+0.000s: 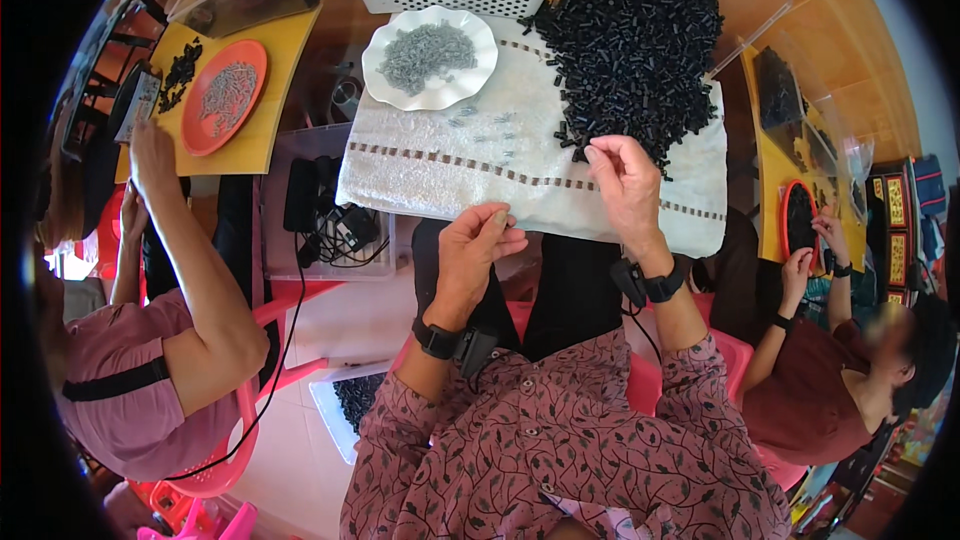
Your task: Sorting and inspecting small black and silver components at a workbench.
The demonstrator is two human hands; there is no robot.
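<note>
Head view: two hands over a white towel (450, 165) on the bench.
Left hand (478, 250): fingertips pinched together at the towel's near edge; contents hidden.
Right hand (625, 185): fingers curled, touching black pieces (630, 35) heaped on the towel's far right.
Handling: pieces probably light, stiff, small; pinch singly.
Plate (430, 58): grey pieces, beyond the towel.
</note>
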